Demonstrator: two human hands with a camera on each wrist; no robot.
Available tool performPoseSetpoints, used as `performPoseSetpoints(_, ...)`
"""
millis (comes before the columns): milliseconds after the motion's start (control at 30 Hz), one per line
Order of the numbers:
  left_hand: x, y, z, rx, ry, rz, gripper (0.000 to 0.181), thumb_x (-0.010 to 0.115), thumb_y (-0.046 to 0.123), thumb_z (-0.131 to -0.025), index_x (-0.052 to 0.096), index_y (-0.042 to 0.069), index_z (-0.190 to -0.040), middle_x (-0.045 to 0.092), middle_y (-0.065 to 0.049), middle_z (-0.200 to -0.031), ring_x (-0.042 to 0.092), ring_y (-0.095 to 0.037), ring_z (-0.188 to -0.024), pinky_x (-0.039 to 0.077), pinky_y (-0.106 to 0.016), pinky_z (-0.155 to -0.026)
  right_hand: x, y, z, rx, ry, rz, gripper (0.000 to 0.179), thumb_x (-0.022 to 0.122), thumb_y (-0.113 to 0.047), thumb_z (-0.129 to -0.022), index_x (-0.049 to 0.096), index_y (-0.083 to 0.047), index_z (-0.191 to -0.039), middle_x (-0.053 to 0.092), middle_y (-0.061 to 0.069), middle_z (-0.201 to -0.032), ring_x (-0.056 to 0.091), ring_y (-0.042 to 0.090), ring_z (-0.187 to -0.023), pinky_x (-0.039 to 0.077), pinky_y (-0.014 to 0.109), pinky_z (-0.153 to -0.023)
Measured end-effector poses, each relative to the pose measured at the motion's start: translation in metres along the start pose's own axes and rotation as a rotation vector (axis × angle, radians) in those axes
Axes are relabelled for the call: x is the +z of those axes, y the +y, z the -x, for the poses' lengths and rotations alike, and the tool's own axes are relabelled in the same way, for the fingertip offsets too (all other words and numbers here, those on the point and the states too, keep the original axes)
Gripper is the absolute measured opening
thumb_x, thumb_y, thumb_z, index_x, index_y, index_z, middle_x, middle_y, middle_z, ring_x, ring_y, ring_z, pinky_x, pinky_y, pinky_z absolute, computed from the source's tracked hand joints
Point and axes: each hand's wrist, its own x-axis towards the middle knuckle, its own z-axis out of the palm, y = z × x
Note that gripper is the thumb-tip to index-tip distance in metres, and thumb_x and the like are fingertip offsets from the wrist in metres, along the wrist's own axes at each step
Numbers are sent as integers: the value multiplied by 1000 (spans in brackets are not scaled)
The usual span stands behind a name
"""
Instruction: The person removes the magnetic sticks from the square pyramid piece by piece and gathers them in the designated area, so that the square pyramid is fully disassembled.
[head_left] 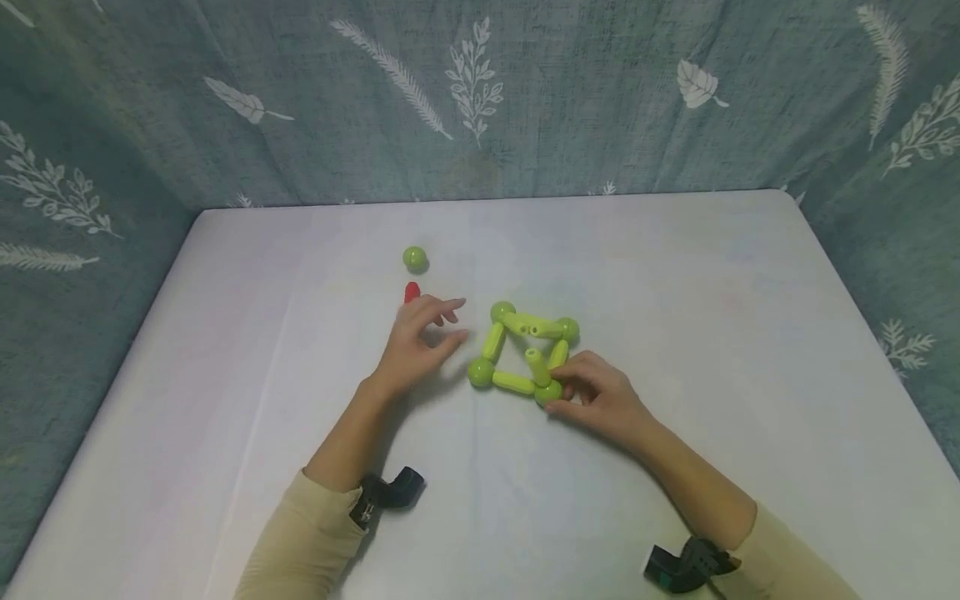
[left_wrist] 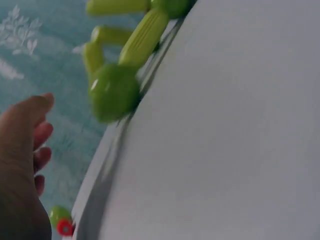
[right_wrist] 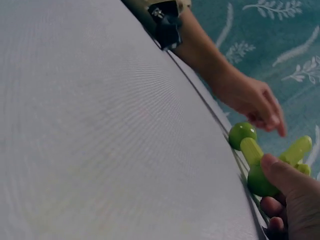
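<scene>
A four-sided frame of light green rods (head_left: 513, 382) joined by green balls (head_left: 481, 372) lies on the white table. At its near right corner, my right hand (head_left: 603, 400) pinches the corner ball (head_left: 548, 392) between thumb and fingers. One short rod (head_left: 536, 364) sticks up from that ball. The right wrist view shows the thumb against this ball (right_wrist: 260, 181). My left hand (head_left: 411, 348) hovers left of the frame, thumb and fingers apart, holding nothing. In the left wrist view its fingertips are apart from the nearest ball (left_wrist: 115, 93).
Beyond my left hand a loose green ball (head_left: 415, 258) sits on the table (head_left: 712, 317). A red piece (head_left: 412, 291) lies just before it, partly hidden by that hand. Patterned green-blue cloth (head_left: 570, 100) hangs behind the table's far edge and at both sides.
</scene>
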Motion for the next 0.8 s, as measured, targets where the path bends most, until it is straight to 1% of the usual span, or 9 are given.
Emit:
performPoseSetpoints(67, 11, 12, -2, 5, -47, 66, 39, 74, 8, -76, 65, 2, -113, 62, -7, -88, 52, -22, -85, 39, -33, -79, 0, 2, 0, -16, -22, 11, 46, 84, 0, -62, 65, -1, -103, 60, 6, -87, 55, 14, -70, 44, 18, -56)
performPoseSetpoints(167, 27, 30, -3, -1, -144, 137, 39, 76, 11, -75, 66, 4, -112, 63, -5, -91, 52, -20, -88, 40, -33, -82, 1, 3, 0, -41, -47, 37, 46, 84, -4, -64, 64, -2, -105, 60, 2, -87, 55, 11, -72, 45, 18, -60)
performPoseSetpoints(267, 40, 41, -2, 6, -222, 153, 41, 79, 15, -74, 66, 5, -112, 63, -4, -94, 52, -19, -91, 39, -34, -85, 2, 3, 0, -54, -54, 52, 45, 84, -4, -65, 64, -3, -105, 60, 0, -83, 54, 10, -70, 44, 17, -59)
performPoseSetpoints(300, 43, 44, -1, 10, -238, 148, 43, 80, 17, -73, 66, 6, -112, 63, -3, -95, 52, -19, -91, 39, -35, -85, 2, 4, 1, -58, -53, 54, 45, 84, -3, -65, 64, -3, -104, 60, 0, -82, 54, 10, -69, 43, 17, -58)
performPoseSetpoints(433, 47, 49, 1, 14, -246, 120, 45, 83, 20, -70, 65, 9, -110, 63, -1, -95, 53, -19, -89, 39, -34, -84, 3, 4, 1, -57, -56, 61, 45, 84, -1, -64, 64, -3, -104, 60, 1, -79, 53, 11, -67, 43, 18, -57)
performPoseSetpoints(500, 48, 49, 1, 23, -244, 114, 44, 84, 20, -70, 64, 10, -107, 64, -1, -94, 54, -18, -87, 39, -33, -83, 4, 4, 1, -56, -56, 68, 45, 84, -1, -63, 64, -2, -104, 60, 0, -78, 53, 11, -66, 43, 17, -58)
performPoseSetpoints(567, 48, 50, 1, 17, -248, 121, 41, 84, 20, -69, 63, 11, -103, 64, 0, -94, 54, -17, -85, 39, -32, -81, 4, 3, 1, -47, -57, 80, 45, 84, -3, -64, 64, -3, -104, 60, -1, -77, 53, 10, -66, 42, 16, -58)
performPoseSetpoints(667, 47, 50, 1, -27, -265, 148, 38, 84, 18, -69, 63, 12, -100, 64, 1, -94, 53, -15, -85, 39, -30, -80, 4, 2, 0, -32, -60, 95, 43, 84, -6, -65, 65, -4, -103, 59, -3, -76, 52, 8, -66, 42, 15, -58)
performPoseSetpoints(800, 45, 52, 1, -112, -303, 192, 34, 84, 17, -70, 64, 12, -98, 64, 1, -95, 51, -14, -87, 39, -29, -80, 4, -1, -1, -23, -60, 103, 41, 84, -8, -65, 65, -5, -102, 58, -3, -75, 51, 7, -65, 41, 16, -57)
